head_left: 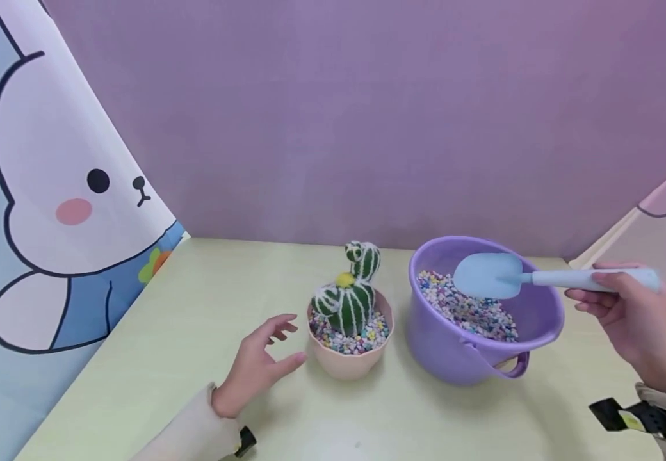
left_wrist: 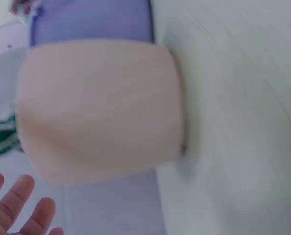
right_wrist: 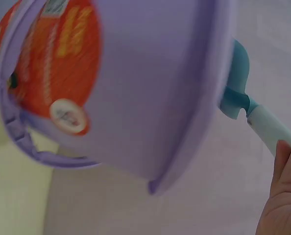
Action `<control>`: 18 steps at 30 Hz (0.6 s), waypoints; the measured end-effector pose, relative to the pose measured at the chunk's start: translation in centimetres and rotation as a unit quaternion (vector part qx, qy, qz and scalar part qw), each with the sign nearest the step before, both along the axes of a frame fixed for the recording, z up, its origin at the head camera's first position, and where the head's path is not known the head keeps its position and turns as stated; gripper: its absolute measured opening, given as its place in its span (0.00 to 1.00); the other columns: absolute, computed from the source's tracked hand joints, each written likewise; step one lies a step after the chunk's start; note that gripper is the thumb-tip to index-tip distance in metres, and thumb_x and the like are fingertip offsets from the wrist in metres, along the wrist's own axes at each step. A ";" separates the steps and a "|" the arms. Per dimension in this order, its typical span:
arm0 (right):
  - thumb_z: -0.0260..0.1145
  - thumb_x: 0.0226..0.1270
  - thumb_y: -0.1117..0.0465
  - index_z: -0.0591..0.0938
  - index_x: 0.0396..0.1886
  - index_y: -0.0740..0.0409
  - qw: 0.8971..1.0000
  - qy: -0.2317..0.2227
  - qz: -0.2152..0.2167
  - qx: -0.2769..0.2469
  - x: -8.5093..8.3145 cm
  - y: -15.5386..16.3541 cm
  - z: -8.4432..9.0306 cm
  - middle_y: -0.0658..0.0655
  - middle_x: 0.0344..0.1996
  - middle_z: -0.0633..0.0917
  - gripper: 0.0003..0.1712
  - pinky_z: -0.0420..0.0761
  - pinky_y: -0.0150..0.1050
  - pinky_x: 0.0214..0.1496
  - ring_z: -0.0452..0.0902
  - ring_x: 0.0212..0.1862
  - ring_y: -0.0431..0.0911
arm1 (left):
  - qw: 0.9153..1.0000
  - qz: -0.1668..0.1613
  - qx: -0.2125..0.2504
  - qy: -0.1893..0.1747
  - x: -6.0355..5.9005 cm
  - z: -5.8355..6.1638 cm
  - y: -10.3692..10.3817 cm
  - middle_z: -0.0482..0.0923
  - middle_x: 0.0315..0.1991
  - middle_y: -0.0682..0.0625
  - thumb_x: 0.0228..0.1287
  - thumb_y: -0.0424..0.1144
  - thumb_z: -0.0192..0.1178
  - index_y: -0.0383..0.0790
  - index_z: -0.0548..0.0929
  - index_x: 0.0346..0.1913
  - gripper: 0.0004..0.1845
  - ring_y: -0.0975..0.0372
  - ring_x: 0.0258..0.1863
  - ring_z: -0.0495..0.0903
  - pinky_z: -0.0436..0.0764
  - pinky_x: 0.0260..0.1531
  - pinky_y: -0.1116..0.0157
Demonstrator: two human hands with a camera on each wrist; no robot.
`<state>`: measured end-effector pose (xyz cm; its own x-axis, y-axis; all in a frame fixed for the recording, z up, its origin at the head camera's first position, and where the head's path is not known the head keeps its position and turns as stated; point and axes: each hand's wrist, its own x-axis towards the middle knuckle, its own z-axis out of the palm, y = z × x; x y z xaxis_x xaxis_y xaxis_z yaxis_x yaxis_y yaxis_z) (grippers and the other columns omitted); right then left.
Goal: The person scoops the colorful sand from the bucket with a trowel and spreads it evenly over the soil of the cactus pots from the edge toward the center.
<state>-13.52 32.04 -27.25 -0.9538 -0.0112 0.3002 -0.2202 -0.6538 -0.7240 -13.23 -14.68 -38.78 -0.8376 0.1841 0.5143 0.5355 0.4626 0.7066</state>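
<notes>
My right hand grips the pale handle of a light blue toy shovel, whose blade hovers over the mouth of a purple bucket. Small multicoloured pebbles lie inside that bucket. To its left stands a peach flowerpot with a green-and-white knitted cactus set in similar pebbles. Beside the pot is my left hand, fingers spread and loosely bent, holding nothing. In the left wrist view the pot's side fills the middle, with the left fingertips below it.
A pale yellow-green tabletop carries the pot and bucket. Behind it rises a plain purple backdrop. A panel with a cartoon rabbit stands at the left. The bucket's handle hangs down on its near side.
</notes>
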 end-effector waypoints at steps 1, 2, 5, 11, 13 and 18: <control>0.37 0.72 0.79 0.79 0.36 0.74 1.000 -0.003 -0.001 -0.004 -0.2 0.2 -0.3 0.71 0.29 0.85 0.21 0.84 0.42 0.31 0.85 0.29 0.57 | 1.000 -0.015 0.007 0.025 0.2 0.1 0.2 0.82 0.40 0.45 0.46 0.34 0.72 0.30 0.77 0.54 0.29 0.57 0.37 0.78 0.77 0.36 0.62; 0.37 0.72 0.79 0.79 0.36 0.74 1.000 -0.001 -0.004 -0.005 -0.4 0.4 -0.5 0.71 0.29 0.85 0.21 0.84 0.42 0.31 0.85 0.29 0.57 | 0.998 -0.034 0.013 0.049 0.4 0.3 0.5 0.82 0.39 0.45 0.47 0.35 0.72 0.30 0.77 0.53 0.28 0.58 0.36 0.79 0.77 0.35 0.64; 0.38 0.71 0.80 0.79 0.36 0.73 1.000 0.005 -0.021 0.002 -0.6 1.0 -0.9 0.70 0.30 0.85 0.21 0.84 0.43 0.31 0.85 0.29 0.57 | 0.988 -0.108 0.033 0.104 0.7 1.1 2.2 0.82 0.38 0.41 0.47 0.35 0.72 0.28 0.77 0.51 0.27 0.57 0.34 0.79 0.79 0.35 0.63; 0.39 0.67 0.84 0.80 0.38 0.73 0.995 0.042 -0.056 0.067 -0.7 1.8 -1.3 0.68 0.30 0.86 0.21 0.83 0.42 0.32 0.85 0.30 0.55 | 0.982 -0.175 0.063 0.030 1.1 3.7 7.4 0.80 0.43 0.39 0.48 0.31 0.71 0.28 0.74 0.56 0.30 0.51 0.38 0.79 0.81 0.40 0.61; 0.40 0.66 0.85 0.80 0.38 0.73 0.992 0.053 -0.066 0.097 -0.8 1.9 -1.3 0.68 0.30 0.86 0.21 0.83 0.41 0.33 0.86 0.30 0.54 | 0.982 -0.170 0.074 -0.032 1.0 4.7 9.2 0.79 0.48 0.40 0.50 0.33 0.71 0.30 0.73 0.60 0.32 0.49 0.42 0.78 0.81 0.43 0.60; 0.43 0.63 0.86 0.81 0.37 0.71 0.981 0.051 -0.089 0.163 -0.6 2.3 -1.4 0.64 0.29 0.87 0.20 0.83 0.38 0.32 0.86 0.29 0.51 | 0.977 -0.158 0.093 -0.113 0.2 6.1 12.9 0.74 0.56 0.41 0.55 0.38 0.69 0.33 0.68 0.66 0.36 0.55 0.45 0.75 0.79 0.44 0.63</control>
